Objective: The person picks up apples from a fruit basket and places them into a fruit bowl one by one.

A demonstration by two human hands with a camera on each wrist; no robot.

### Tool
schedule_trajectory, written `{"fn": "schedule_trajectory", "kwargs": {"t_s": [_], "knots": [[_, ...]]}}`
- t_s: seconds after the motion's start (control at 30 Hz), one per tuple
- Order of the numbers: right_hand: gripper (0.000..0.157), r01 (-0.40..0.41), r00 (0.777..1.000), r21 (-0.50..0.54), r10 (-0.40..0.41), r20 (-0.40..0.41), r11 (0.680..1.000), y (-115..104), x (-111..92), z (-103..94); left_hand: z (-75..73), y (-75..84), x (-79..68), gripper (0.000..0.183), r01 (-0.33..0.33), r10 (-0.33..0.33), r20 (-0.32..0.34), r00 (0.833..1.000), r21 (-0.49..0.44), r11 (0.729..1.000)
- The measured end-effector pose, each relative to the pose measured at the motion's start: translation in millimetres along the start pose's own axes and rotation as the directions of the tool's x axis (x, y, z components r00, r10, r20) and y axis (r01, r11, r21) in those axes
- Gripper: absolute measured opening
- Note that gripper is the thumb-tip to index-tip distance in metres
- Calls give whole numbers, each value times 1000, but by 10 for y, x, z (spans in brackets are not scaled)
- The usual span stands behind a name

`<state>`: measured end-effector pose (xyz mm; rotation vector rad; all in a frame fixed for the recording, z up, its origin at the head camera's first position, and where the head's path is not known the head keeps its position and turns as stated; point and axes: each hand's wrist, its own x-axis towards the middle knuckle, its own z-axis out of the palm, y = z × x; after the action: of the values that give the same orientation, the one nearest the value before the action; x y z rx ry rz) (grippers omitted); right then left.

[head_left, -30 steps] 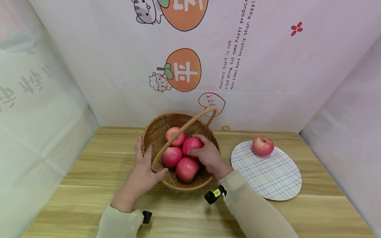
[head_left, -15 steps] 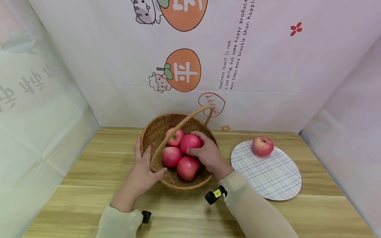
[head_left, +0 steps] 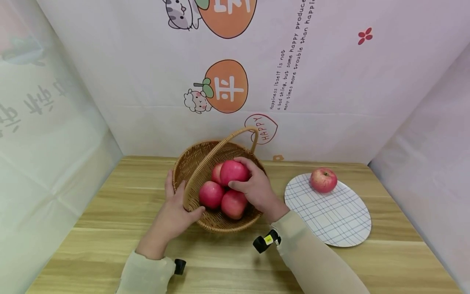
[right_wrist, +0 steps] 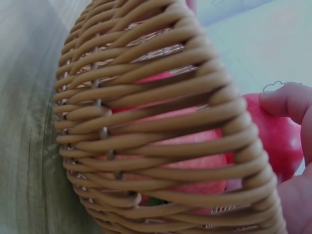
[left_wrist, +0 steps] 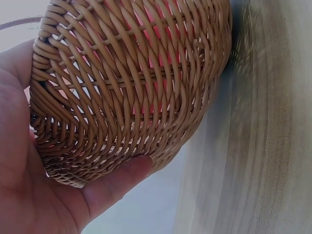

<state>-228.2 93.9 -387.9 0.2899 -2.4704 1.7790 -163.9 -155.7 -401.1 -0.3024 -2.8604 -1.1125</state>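
Observation:
A round wicker basket (head_left: 191, 161) with an arched handle (head_left: 205, 160) stands near the back wall. My left hand (head_left: 172, 214) grips its left rim, and in the left wrist view the fingers and thumb lie against the weave (left_wrist: 126, 83). Over the basket's right side, my right hand (head_left: 258, 190) holds a red apple (head_left: 233, 173) between thumb and fingers. The right wrist view shows this apple (right_wrist: 275, 139) at rim height. Below it in the basket lie more apples: one at left (head_left: 211, 194), one in front (head_left: 233, 204), and one partly hidden behind.
To the right, an oval white checked placemat (head_left: 341, 218) lies on the wooden table (head_left: 99, 228), with another apple (head_left: 323, 180) at its back edge. A printed white sheet (head_left: 312, 134) hangs right behind the table, and pale sheets (head_left: 47, 143) close off both sides.
The apple in my right hand has risen and shifted slightly up and left, now covering more of the rear apple. The basket handle has tipped left. My left hand has stayed on the rim.

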Motion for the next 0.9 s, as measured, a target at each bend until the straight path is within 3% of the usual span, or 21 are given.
{"fn": "schedule_trajectory", "kwargs": {"t_s": [0.17,0.4,0.63,0.9], "knots": [[62,12,1000,41,-12,19,999,-30,1,-20,6,-24,10,95,3,-3,-4,1000,-19,1000],[65,14,999,175,-21,37,984,-95,-15,-53,16,-81,24,91,-17,15,-31,999,-73,997],[67,-14,999,195,6,39,981,-133,-28,-89,25,-131,45,93,-26,23,-29,999,-101,995],[64,29,997,198,-41,58,980,-169,-70,-147,22,-140,41,90,-39,35,-32,999,-118,992]]}}
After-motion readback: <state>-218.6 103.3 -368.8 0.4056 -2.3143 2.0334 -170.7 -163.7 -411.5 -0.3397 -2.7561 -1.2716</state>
